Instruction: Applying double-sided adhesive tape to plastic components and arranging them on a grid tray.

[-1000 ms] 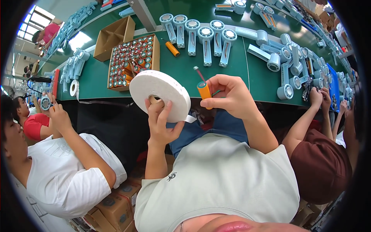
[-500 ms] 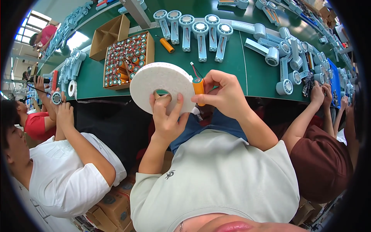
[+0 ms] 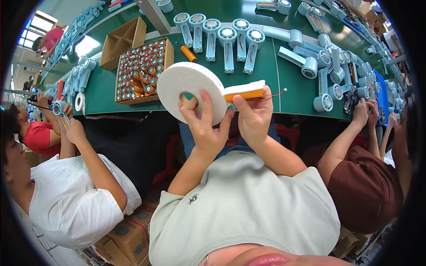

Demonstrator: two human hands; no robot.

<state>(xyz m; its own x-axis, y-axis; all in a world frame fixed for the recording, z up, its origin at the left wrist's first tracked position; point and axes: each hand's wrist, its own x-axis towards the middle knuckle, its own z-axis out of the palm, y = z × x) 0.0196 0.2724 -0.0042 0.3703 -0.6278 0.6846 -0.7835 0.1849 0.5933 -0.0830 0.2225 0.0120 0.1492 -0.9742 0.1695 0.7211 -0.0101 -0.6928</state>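
My left hand (image 3: 205, 131) grips a large roll of white tape (image 3: 169, 91), with fingers through its core hole. My right hand (image 3: 256, 119) pinches an orange cylindrical battery (image 3: 248, 94) between thumb and fingers. The battery lies nearly level, its left end against the roll's edge. Along its upper side runs a white tape strip (image 3: 243, 88) that meets the roll. Thin wires (image 3: 277, 94) with a small white connector stick out to the right. Both hands are held above the near edge of the green table (image 3: 177, 103).
A cardboard box (image 3: 170, 53) of batteries stands behind the roll, beside an open carton (image 3: 122, 42). A loose battery (image 3: 188, 53) lies near a row of light-blue fan bodies (image 3: 211, 42). More fan parts (image 3: 324, 101) are heaped right. Co-workers sit on both sides.
My right hand has turned the battery from upright to nearly level, its wires now pointing right. A white strip now shows along it. The roll has shifted slightly right.
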